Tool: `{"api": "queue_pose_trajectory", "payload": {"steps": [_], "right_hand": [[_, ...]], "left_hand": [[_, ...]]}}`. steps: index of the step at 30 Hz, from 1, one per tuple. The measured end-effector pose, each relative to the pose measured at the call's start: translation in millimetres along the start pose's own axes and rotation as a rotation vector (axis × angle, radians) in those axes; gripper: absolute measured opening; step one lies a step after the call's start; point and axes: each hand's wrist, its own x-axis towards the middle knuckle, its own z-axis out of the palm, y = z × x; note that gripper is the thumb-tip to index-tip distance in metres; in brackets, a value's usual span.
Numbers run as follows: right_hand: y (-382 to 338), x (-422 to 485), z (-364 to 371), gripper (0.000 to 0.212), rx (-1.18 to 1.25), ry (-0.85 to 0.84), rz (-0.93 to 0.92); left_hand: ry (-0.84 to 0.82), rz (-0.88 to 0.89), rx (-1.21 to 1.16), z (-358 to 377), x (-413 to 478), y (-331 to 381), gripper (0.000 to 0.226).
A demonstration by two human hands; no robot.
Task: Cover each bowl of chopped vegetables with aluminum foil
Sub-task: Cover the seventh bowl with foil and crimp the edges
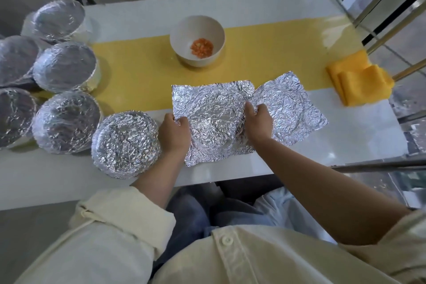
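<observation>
1. The left hand (175,132) is pinching the left edge of the upper foil sheet (212,120). The thumb is lying on top of the foil and the fingers are curling under it.
2. The right hand (258,123) is gripping the right edge of the same sheet, with its fingers closing round the crumpled margin.
3. The upper foil sheet is spanning the gap between the two hands, low over the white table (253,7) and near its front edge. It is showing a round impression in its middle. Whether it is resting flat or is slightly raised cannot be told.
4. The second foil sheet (290,108) is lying on the table to the right. Its left part is passing under the right hand and under the right edge of the upper sheet.
5. The uncovered bowl (184,30) is standing on the yellow runner (143,69), beyond the upper sheet and apart from both hands. It is holding chopped orange pieces (201,47) at its bottom.
6. Six foil-covered bowls are standing in a cluster at the left of the table. The nearest covered bowl (125,144) is sitting just beside the left wrist.
7. A folded yellow cloth (359,78) is lying at the right edge of the table, well apart from the hands.
</observation>
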Motion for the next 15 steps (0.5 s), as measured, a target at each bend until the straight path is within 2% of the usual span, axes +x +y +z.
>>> {"api": "queue_pose_trajectory", "payload": {"steps": [5,8,12,15], "right_hand": [[3.4,3.0,5.0,0.035,-0.086,0.029,-0.045],[6.1,2.6,9.9,0.037,-0.057,0.044,-0.041],[13.5,7.6,17.6,0.043,0.2,0.007,0.013],[17.3,13.5,15.4,0.041,0.413,-0.106,0.14]], "left_hand": [[-0.005,0.009,-0.007,7.4,2.6,-2.4,0.035],[0.02,0.039,-0.007,11.1,5.0,-4.2,0.039],[0.01,0.025,-0.022,14.7,4.8,-11.8,0.042],[-0.035,-0.004,-0.07,15.8,3.2,-11.6,0.039]]}}
